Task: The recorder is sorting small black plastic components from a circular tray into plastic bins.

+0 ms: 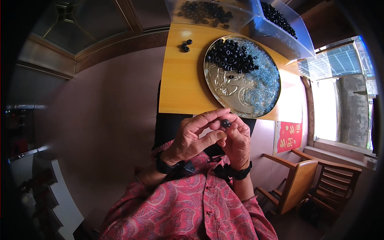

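Just in front of the table's near edge, my two hands come together around a round black bead (226,123). My right hand (238,142) has its thumb and fingers bent around the bead and grips it. From the other side, my left hand (192,138) reaches in with curved fingers, its thumb tip close to the right fingertips. Anything thin between the left fingers is too small to make out. Beyond the hands lies an oval metal tray (225,91) with an embossed pattern. Black beads (230,56) are heaped at its far left, and tiny pale-blue beads (264,84) spread along its right side.
The tray sits on a yellow wooden table (182,80) with several loose black beads (185,46) to its left. Clear plastic bins (280,34) of black beads stand at the back. To the right are a wooden chair (334,180) and a window (340,104).
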`<state>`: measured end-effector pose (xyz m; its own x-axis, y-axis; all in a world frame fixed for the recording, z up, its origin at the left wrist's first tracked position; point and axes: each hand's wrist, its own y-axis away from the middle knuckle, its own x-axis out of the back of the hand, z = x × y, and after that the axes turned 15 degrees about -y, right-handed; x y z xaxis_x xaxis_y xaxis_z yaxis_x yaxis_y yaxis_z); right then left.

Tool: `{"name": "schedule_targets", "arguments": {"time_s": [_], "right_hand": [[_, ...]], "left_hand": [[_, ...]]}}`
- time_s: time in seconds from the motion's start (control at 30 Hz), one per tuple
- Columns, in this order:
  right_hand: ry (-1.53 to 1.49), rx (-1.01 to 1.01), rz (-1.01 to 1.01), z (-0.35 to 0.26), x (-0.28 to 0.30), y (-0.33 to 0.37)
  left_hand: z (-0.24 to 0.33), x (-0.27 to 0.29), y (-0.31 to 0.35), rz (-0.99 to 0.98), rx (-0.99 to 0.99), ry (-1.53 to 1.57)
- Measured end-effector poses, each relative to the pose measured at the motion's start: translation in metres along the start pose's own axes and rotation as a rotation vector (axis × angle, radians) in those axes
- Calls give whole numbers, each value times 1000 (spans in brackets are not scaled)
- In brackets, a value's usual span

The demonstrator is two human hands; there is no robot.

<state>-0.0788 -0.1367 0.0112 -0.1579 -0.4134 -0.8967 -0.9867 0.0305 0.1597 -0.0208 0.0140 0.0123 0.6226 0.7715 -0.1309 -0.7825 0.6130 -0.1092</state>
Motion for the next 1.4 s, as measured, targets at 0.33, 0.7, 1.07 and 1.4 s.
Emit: {"name": "schedule_targets", "arguments": {"time_s": [0.33, 0.7, 1.07, 1.4], "right_hand": [[-145, -42, -13, 1, 2, -1], [-135, -12, -27, 0, 3, 1], [-6, 64, 58, 13, -4, 7], [-23, 54, 110, 12, -5, 3]], "left_hand": [[1, 1, -8, 87, -206, -421], [-1, -3, -9, 74, -130, -317], [4, -10, -5, 9, 20, -75], [2, -12, -6, 28, 71, 47]]}}
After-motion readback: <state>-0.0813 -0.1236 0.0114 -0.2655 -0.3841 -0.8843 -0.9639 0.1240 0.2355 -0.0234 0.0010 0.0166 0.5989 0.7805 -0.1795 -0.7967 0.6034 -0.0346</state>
